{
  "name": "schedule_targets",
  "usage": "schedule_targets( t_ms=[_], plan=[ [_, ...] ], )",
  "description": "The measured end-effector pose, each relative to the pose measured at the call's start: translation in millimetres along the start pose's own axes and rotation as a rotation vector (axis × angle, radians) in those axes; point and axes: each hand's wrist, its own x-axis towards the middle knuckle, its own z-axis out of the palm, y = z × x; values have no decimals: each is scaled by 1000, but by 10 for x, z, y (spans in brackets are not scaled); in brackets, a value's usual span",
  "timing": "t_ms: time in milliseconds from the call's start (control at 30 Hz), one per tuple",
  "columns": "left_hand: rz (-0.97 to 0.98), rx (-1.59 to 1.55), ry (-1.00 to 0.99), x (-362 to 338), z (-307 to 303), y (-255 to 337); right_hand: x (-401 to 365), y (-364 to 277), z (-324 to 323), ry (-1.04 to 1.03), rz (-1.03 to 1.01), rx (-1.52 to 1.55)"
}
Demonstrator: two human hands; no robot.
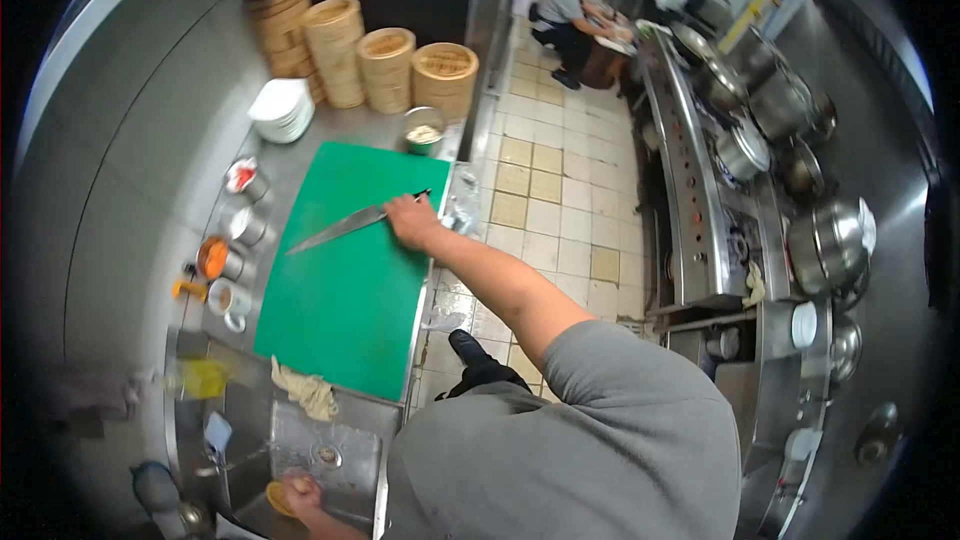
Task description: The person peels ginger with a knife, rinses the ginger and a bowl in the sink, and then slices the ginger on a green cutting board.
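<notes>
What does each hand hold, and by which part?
The right hand grips the knife by its handle, blade over the green board. The left hand holds a yellow thing at the sink; grip unclear.

Right arm outstretched, right hand (412, 222) clenched; left hand (300, 493) low, near torso.

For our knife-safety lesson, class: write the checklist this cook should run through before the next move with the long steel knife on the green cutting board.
1. Right hand closed around the handle of the long steel knife: ok.
2. Blade lies over the green plastic cutting board, within its edges: ok.
3. Left hand far from the blade, down in the steel sink: ok.
4. Left hand's grip on the small yellow object: cannot tell.
5. Crumpled beige cloth overlaps the board's corner: not ok.
</notes>
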Motion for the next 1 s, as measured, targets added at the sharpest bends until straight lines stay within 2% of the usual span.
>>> schedule_targets(
  t_ms=[33,67,133,167,233,300,333,367,400,433,500,567,600,633,667,700,733,767,800,833,900,1000],
  plan=[
    [-101,202,-2,233,-163,-125,-87,-40,-224,-128,-91,-86],
    [-95,217,-9,283,-40,-223,-120,-12,-368,-258,-195,-175],
    [-74,358,46,255,113,-256,-193,151,-274,-271,-235,-130],
    [84,360,97,84,372,-271,-229,193,-244,-284,-304,-94],
    [402,392,204,-390,986,-285,-291,252,-257,-262,-294,-43],
    [683,508,126,-1155,1737,-284,-523,282,-483,-259,-239,109],
    [771,491,49,-1152,2014,-271,-650,317,-606,-257,-244,107],
    [856,476,-27,-1094,2250,-257,-801,347,-684,-269,-132,280],
    [956,607,-112,-1050,2512,-265,-930,383,-724,-277,-11,454],
    [1054,739,-204,-1116,2831,-277,-1018,421,-745,-274,-3,453],
    [1363,1021,-219,-1377,3459,-416,-1205,501,-773,-261,140,645],
    [1498,1206,-292,-1623,3997,-552,-1334,668,-665,-196,121,705],
    [1399,1256,-291,-1753,4240,-651,-1396,709,-553,-151,73,767],
    [1464,1271,-356,-1697,4394,-716,-1442,779,-472,-128,62,815],
    [1541,1367,-329,-1812,4547,-780,-1495,870,-377,-159,39,855],
    [1722,1365,-361,-1493,4610,-808,-1561,906,-336,-189,80,894],
    [1766,1328,-394,-1573,4654,-817,-1625,753,-799,-346,241,841],
    [1787,1342,-393,-1606,4667,-795,-1654,803,-711,-321,120,802],
    [1657,1399,-347,-1782,4653,-765,-1677,801,-694,-423,191,832],
    [1630,1435,-321,-1872,4582,-726,-1726,797,-613,-348,96,804],
    [1599,1464,-271,-1926,4438,-705,-1754,648,-715,-414,99,708],
    [1589,1328,-191,-2001,4220,-769,-1781,356,-865,-433,22,603]
  ],
)
